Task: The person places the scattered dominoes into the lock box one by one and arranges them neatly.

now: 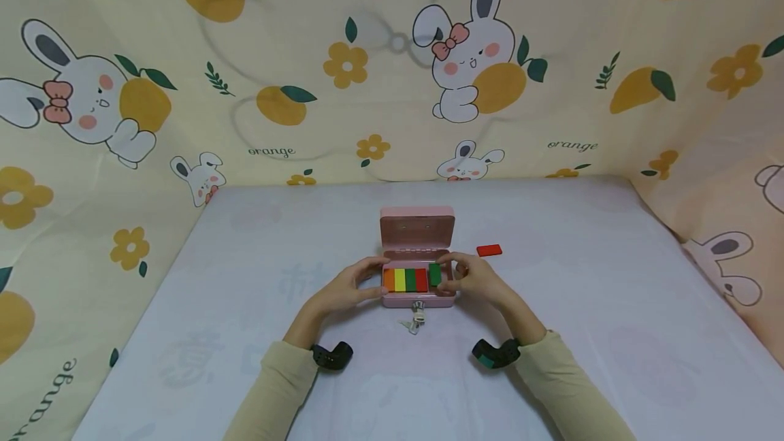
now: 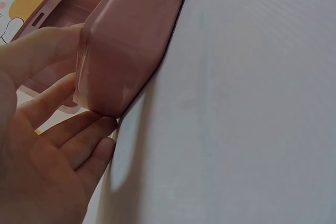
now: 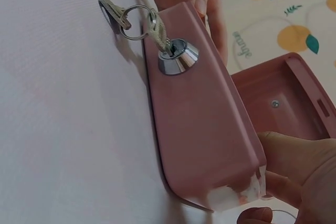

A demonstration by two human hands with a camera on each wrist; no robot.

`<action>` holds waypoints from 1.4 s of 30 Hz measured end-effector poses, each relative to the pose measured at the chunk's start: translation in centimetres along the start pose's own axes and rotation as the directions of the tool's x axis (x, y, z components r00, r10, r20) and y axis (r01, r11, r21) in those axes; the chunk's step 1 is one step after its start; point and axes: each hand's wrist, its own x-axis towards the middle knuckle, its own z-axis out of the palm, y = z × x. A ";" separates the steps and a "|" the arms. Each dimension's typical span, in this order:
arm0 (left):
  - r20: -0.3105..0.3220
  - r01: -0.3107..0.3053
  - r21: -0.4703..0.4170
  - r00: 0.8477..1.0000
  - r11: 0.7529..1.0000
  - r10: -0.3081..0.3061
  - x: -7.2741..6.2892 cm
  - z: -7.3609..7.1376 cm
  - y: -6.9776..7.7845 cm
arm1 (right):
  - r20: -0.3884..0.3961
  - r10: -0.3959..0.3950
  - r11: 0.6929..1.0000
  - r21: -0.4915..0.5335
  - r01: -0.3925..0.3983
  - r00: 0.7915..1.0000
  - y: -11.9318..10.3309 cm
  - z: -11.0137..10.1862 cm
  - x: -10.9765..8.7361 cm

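A pink metal lock box stands with its lid raised. Inside lies a row of orange, yellow, green and red blocks. Farther right in the box, a separate green block sits slightly higher than the row. My left hand holds the box's left end, thumb and forefinger at the rim; in the left wrist view its other fingers lie along the outer wall. My right hand reaches over the right end, thumb and forefinger pinching the green block. The right wrist view hides that block behind the wall.
A red block lies on the white tabletop behind my right hand. Keys on a ring hang from the lock at the box's front. A printed cloth rises behind the table.
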 end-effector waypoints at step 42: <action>0.014 -0.010 -0.015 1.000 1.000 0.011 0.1 -0.1 -0.3 | -0.024 0.072 0.986 -0.150 -0.075 0.997 -0.8 0.9 0.3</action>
